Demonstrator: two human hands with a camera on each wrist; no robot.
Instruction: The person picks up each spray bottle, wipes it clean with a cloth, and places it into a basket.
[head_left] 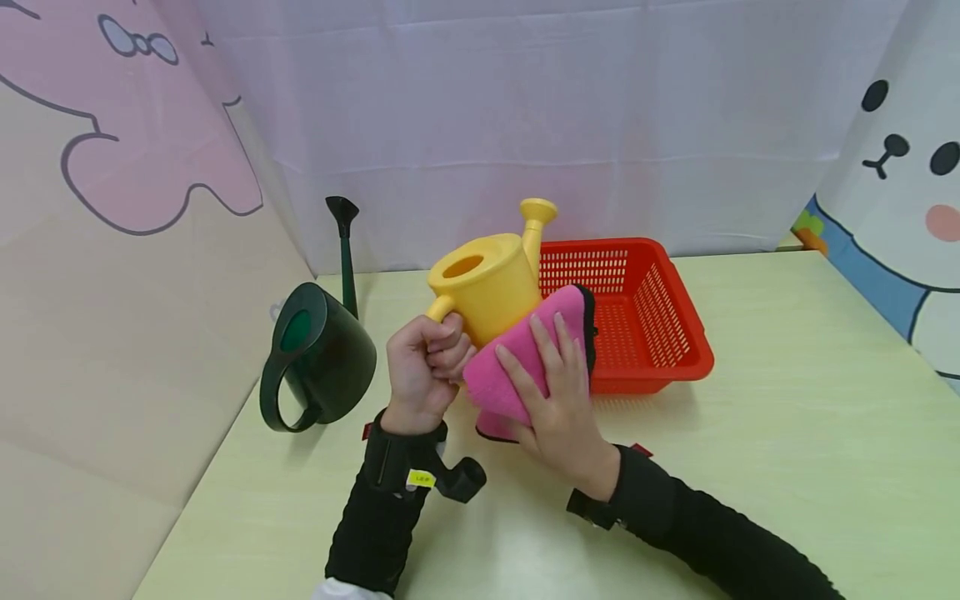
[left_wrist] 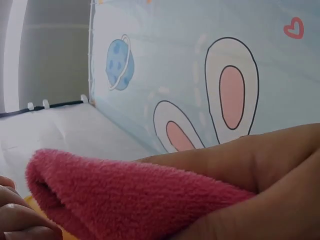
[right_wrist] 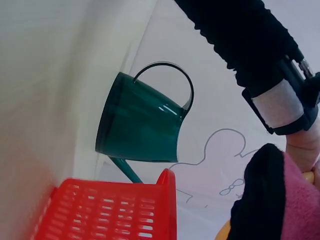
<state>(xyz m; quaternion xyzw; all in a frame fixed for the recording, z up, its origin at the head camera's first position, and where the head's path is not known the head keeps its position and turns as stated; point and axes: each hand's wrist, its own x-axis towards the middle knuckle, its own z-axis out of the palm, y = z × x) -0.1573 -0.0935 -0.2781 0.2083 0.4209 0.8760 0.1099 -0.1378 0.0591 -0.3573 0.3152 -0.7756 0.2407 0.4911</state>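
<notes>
A yellow watering can is held up off the table, tilted, its spout to the upper right. My left hand grips its handle with curled fingers. My right hand lies with extended, spread fingers over a folded pink cloth, pressing it against the can's lower right side. In the left wrist view, a fuzzy fold of the cloth sticks out between thumb and finger. Its dark edge shows in the right wrist view. The cloth hides the can's lower part.
Behind the right hand stands a red plastic basket with slotted walls. A dark green watering can stands on the table to the left, its handle toward me. Printed curtains enclose the table's back and sides.
</notes>
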